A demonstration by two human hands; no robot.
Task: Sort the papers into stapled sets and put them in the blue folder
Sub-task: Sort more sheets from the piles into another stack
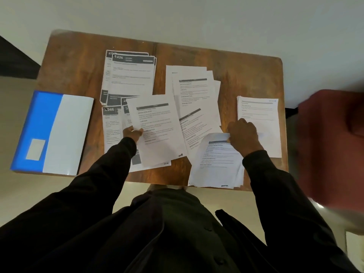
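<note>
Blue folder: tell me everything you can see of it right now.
The blue folder lies closed and flat at the left end of the wooden table, seemingly overhanging its left edge. Its cover looks glossy, plastic-like: a blue band along the left bearing a pale label near the bottom, the rest white. Only the table touches it; the papers lie apart to its right, where the left hand and right hand grip sheets.

blurred red shape (331, 146) cut off right, text on papers (155, 127) unreadable
</note>
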